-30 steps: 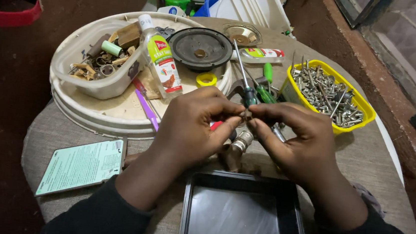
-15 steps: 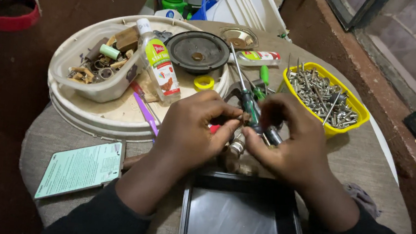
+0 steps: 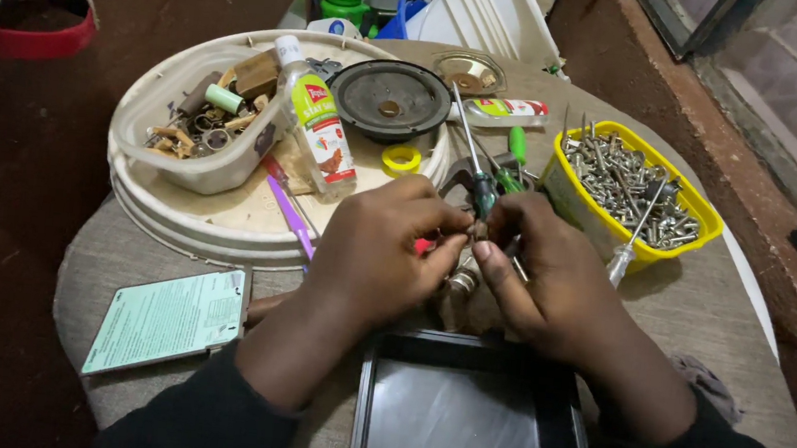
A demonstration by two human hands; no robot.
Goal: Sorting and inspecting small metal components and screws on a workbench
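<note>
Both hands meet over the middle of a round table. My left hand (image 3: 384, 252) pinches a small metal part (image 3: 463, 280) between thumb and fingers; a bit of red shows under it. My right hand (image 3: 548, 276) is closed around a green-handled screwdriver (image 3: 479, 183), whose shaft points up and away and whose tip end sits at the small part. The exact shape of the part is hidden by my fingers. Just below my hands lies a black rectangular tray (image 3: 468, 422).
A yellow tub of screws (image 3: 695, 242) stands at the right. A white round lid (image 3: 226, 223) at the left carries a plastic bowl of odds (image 3: 198, 125), a small bottle (image 3: 316, 121), a speaker cone (image 3: 388, 98) and a yellow tape roll (image 3: 401, 160). A green leaflet (image 3: 169, 319) lies front left.
The screwdriver has swung upright in my right hand, and both hands have drawn closer around the small part. The view has shifted slightly.
</note>
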